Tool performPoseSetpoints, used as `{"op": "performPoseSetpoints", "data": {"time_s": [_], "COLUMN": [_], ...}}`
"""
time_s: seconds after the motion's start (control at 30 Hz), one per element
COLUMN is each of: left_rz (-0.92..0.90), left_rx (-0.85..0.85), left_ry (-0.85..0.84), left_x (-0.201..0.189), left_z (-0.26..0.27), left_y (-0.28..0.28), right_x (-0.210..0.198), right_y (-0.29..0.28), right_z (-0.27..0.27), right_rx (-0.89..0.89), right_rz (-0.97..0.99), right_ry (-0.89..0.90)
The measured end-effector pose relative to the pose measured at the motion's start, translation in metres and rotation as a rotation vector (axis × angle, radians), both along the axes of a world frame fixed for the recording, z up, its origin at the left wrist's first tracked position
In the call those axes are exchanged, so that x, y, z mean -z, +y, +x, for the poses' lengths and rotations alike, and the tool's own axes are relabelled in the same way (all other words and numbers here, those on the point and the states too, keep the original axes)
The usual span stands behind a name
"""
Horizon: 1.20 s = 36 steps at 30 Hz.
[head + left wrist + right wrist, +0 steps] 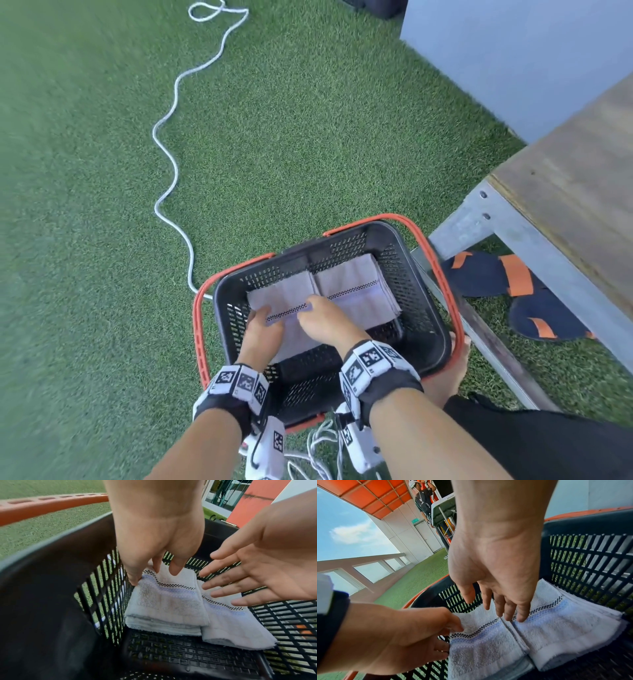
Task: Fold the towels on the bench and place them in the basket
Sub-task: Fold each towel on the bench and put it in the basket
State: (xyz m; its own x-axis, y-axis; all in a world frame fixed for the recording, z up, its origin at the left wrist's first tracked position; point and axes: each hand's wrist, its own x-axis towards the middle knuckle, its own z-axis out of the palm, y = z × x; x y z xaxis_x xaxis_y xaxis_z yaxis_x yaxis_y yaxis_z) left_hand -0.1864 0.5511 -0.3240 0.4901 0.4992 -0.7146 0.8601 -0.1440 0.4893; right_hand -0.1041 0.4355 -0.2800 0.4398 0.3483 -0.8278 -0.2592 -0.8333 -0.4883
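On green turf (274,137), basket (428,294) beside wooden bench (575,178).

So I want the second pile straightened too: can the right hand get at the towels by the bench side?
Probably yes: the right hand already hovers beside that pile, with nothing covering it.

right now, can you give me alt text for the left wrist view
A left hand pinches the far corner of a folded white towel inside a black basket, beside a second folded towel. The right hand hovers open over them.
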Motion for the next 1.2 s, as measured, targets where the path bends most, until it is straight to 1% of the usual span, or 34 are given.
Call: {"op": "performPoseSetpoints", "data": {"time_s": [0.07, 0.13, 0.2, 0.27, 0.37, 0.43, 0.5, 0.57, 0.63, 0.73, 0.83, 0.9, 1.03, 1.1, 1.2], "left_rz": [0.017, 0.067, 0.078, 0.070, 0.099, 0.105, 0.122, 0.127, 0.131, 0.158, 0.169, 0.143, 0.099, 0.105, 0.092], "left_rx": [0.023, 0.009, -0.072, -0.137, -0.095, -0.075, -0.004, 0.103, 0.228, 0.413, 0.570, 0.662, 0.846, 0.963, 1.120], "left_ry": [0.017, 0.004, -0.080, -0.213, -0.364, -0.443, -0.515, -0.565, -0.615, -0.714, -0.809, -0.867, -0.956, -0.957, -0.949], "left_x": [-0.008, -0.024, -0.052, -0.089, -0.152, -0.195, -0.238, -0.278, -0.317, -0.370, -0.412, -0.434, -0.459, -0.463, -0.457], "left_z": [0.000, 0.005, 0.017, 0.034, 0.057, 0.068, 0.078, 0.086, 0.093, 0.101, 0.103, 0.105, 0.102, 0.095, 0.080], "left_y": [0.000, -0.001, -0.002, -0.002, -0.003, -0.006, -0.015, -0.027, -0.045, -0.080, -0.127, -0.164, -0.250, -0.296, -0.370], "right_x": [-0.009, -0.023, -0.043, -0.071, -0.133, -0.182, -0.233, -0.278, -0.317, -0.366, -0.401, -0.419, -0.437, -0.434, -0.418], "right_y": [0.000, 0.003, 0.009, 0.015, 0.017, 0.009, -0.006, -0.026, -0.051, -0.092, -0.140, -0.179, -0.276, -0.326, -0.399], "right_z": [0.003, 0.008, 0.014, 0.022, 0.038, 0.052, 0.062, 0.068, 0.068, 0.058, 0.041, 0.027, -0.013, -0.038, -0.080], "right_rx": [-0.020, -0.038, -0.017, 0.053, 0.200, 0.248, 0.268, 0.313, 0.383, 0.464, 0.561, 0.611, 0.691, 0.758, 0.895], "right_rz": [0.004, 0.016, 0.039, 0.078, 0.178, 0.249, 0.314, 0.375, 0.439, 0.517, 0.537, 0.537, 0.487, 0.444, 0.329], "right_ry": [-0.047, -0.127, -0.225, -0.338, -0.492, -0.599, -0.697, -0.763, -0.804, -0.855, -0.912, -0.964, -1.048, -1.078, -1.122]}}
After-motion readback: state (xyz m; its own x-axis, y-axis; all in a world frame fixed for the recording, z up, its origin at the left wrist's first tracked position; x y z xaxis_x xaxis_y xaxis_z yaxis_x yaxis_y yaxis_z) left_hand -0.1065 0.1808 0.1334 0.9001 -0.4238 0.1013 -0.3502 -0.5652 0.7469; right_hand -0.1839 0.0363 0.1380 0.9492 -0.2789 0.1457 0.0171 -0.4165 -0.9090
